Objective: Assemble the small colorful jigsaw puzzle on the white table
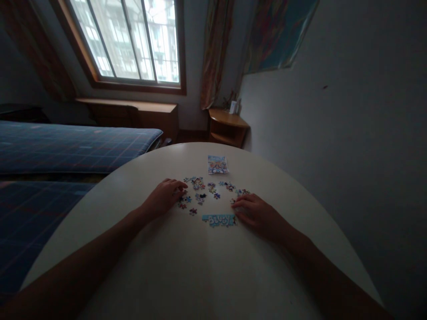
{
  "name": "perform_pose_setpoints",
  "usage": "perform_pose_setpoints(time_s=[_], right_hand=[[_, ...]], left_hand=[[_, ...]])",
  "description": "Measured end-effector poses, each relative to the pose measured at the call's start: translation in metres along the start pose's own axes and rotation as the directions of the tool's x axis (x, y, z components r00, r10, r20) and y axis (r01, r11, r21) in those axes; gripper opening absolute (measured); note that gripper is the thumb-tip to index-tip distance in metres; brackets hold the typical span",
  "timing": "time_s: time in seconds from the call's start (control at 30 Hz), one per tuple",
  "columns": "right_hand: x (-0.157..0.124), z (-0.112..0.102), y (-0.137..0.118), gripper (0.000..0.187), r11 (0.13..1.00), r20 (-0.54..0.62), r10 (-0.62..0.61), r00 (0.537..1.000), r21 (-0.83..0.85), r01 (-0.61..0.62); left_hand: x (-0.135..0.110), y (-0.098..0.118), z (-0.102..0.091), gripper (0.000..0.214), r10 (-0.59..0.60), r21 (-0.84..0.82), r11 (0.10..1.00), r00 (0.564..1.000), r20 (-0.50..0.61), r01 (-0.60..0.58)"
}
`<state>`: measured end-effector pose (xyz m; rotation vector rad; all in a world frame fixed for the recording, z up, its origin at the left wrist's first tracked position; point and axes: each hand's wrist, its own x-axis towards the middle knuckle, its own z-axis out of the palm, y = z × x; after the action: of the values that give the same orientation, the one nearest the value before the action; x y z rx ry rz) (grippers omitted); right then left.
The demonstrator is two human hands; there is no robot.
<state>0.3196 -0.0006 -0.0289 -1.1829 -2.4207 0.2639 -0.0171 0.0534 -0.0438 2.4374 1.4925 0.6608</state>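
Observation:
My left hand [163, 196] rests at the left edge of a scatter of loose jigsaw pieces [200, 198], its fingers loosely bent and apart over the nearest ones. On the right, my right hand [256, 212] lies with fingers stretched out, the fingertips beside a small jigsaw piece [232, 201]; whether they touch it I cannot tell. Just left of that hand's thumb side is a joined blue puzzle strip [219, 220] with the letters "BLUEY". Farther back lies a colourful picture sheet or packet [217, 164]. I see nothing held in either hand.
All of this lies on a round white table [187, 266]. A bed with a plaid mattress [73, 149] stands to the left, and a white wall [340, 133] runs along the right. Behind are a wooden corner shelf [228, 118] and a low wooden desk [156, 106] under the window.

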Motion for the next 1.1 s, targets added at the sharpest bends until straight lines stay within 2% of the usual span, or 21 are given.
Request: perform_pose_setpoints(time_s=[0.17, 0.23, 0.37, 0.43, 0.5, 0.6, 0.67, 0.73, 1.1], right_hand=[[0.000, 0.000, 0.000, 0.019, 1.000, 0.018, 0.001, 1.000, -0.011, -0.001], [-0.001, 0.000, 0.001, 0.019, 1.000, 0.020, 0.003, 1.000, -0.016, -0.003], [0.000, 0.000, 0.001, 0.019, 1.000, 0.001, -0.016, 1.000, -0.027, 0.016], [0.000, 0.000, 0.000, 0.019, 0.999, -0.005, -0.025, 1.000, -0.031, 0.025], [0.000, -0.001, -0.003, 0.019, 0.999, -0.005, -0.023, 1.000, -0.035, 0.023], [0.000, -0.002, -0.007, 0.018, 0.999, -0.008, -0.034, 0.999, -0.029, 0.034], [0.000, -0.003, -0.011, 0.018, 0.998, 0.003, -0.063, 0.998, -0.014, 0.063], [0.000, -0.003, -0.014, 0.016, 0.995, 0.025, -0.098, 0.995, 0.005, 0.097], [0.002, -0.005, -0.022, 0.016, 0.983, 0.065, -0.176, 0.982, 0.071, 0.171]], left_hand=[[-0.002, -0.005, -0.001, 0.026, 0.098, 0.026, 0.995, 0.995, -0.014, -0.097], [-0.003, -0.003, -0.004, 0.024, 0.094, 0.028, 0.995, 0.995, -0.033, -0.093], [-0.011, 0.019, -0.016, 0.023, 0.092, -0.032, 0.995, 0.995, -0.023, -0.093], [-0.020, 0.038, -0.022, 0.021, 0.152, -0.120, 0.983, 0.984, 0.088, -0.141], [-0.030, 0.059, -0.025, 0.018, 0.250, -0.221, 0.953, 0.949, 0.191, -0.206], [-0.043, 0.087, -0.025, 0.013, 0.398, -0.343, 0.896, 0.851, 0.343, -0.281], [-0.047, 0.097, -0.022, 0.012, 0.457, -0.366, 0.873, 0.804, 0.380, -0.323], [-0.047, 0.101, -0.018, 0.011, 0.479, -0.352, 0.867, 0.784, 0.393, -0.353], [-0.049, 0.100, 0.003, 0.006, 0.500, -0.197, 0.865, 0.821, 0.274, -0.461]])
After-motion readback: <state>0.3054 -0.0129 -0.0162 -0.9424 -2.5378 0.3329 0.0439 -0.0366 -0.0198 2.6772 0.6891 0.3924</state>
